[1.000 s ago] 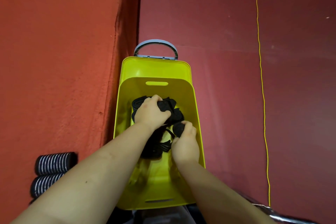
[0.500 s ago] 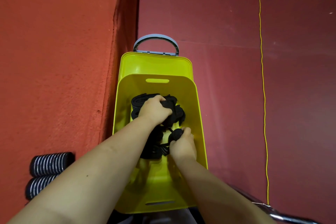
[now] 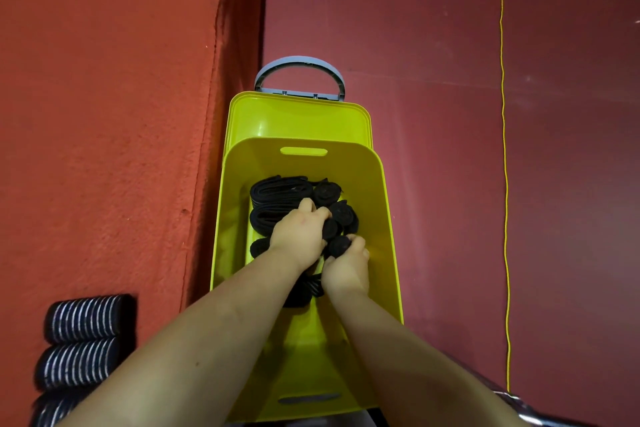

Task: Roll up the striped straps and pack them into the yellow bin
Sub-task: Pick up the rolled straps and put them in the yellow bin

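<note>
Red floor; yellow bin (image 3: 388, 218) lengthwise ahead; hands' grip apparently on straps (image 3: 277, 198).

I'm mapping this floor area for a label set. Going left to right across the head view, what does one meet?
Striped rolls stacked at the left edge → red wall → yellow bin with both hands inside it → thin yellow cord running up the dark red floor.

The left hand (image 3: 298, 240) covers the rolled straps (image 3: 277, 199) beneath its fingers, so their grip underneath cannot be told. The right hand (image 3: 346, 267) hides most of one roll (image 3: 338, 245) past its fingertips. Both forearms are cut off by the bottom edge (so is the lowest striped roll (image 3: 52, 409), far left of the fingers)
</note>
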